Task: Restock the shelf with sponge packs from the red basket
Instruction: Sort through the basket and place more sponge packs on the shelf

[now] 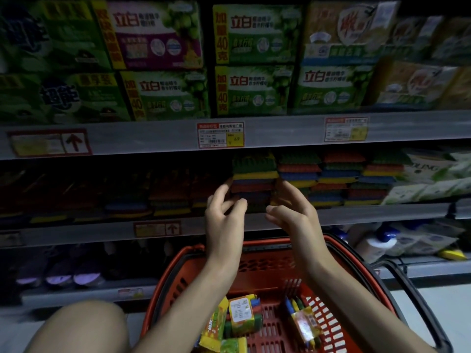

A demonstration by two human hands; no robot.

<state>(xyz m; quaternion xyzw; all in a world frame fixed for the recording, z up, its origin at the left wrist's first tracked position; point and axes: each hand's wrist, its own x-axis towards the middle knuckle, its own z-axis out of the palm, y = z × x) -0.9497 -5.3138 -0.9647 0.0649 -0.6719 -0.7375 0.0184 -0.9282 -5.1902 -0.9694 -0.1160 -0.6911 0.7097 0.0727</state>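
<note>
two hands raised at the sponge shelf, red basket below them

the left hand point(224, 215) and right hand point(293, 212) stand on either side of one stack of sponge packs point(253, 174) on the middle shelf point(356, 212). each grip is loose, fingers half curled, holding nothing visible; the dark hides whether the fingertips touch the stack. loose packs point(242, 314) lie in the red basket point(265, 273), whose near part is cut off by the frame edge.

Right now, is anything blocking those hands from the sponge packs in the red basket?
Nothing visible does. The left hand and right hand hover empty by the shelf; the sponge packs lie uncovered in the open red basket below.
</note>
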